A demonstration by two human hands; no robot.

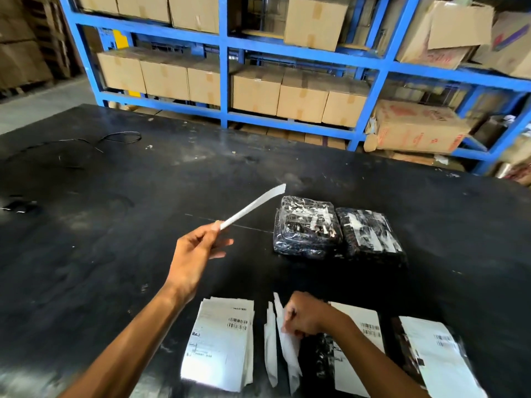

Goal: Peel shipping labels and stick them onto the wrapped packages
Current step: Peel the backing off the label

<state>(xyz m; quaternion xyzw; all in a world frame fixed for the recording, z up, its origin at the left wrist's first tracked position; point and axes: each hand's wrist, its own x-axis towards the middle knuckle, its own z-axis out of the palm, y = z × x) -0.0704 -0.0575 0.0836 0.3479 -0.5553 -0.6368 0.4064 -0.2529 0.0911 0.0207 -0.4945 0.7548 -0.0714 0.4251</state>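
2 hands (195, 254), 4 wrapped packages (307, 225), 1 label stack (221, 337), 1 paper strip (253, 206).

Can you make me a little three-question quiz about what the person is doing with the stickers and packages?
1. True or false: the left hand holds a white paper strip up above the black table.
2. Where does the stack of labels lie? A) near the table's front edge, between the arms B) on the blue shelf C) on top of a wrapped package
3. How many wrapped packages lie side by side farther back on the table?

Key: 1 true. 2 A. 3 two; the right hand pinches white paper near the front edge.
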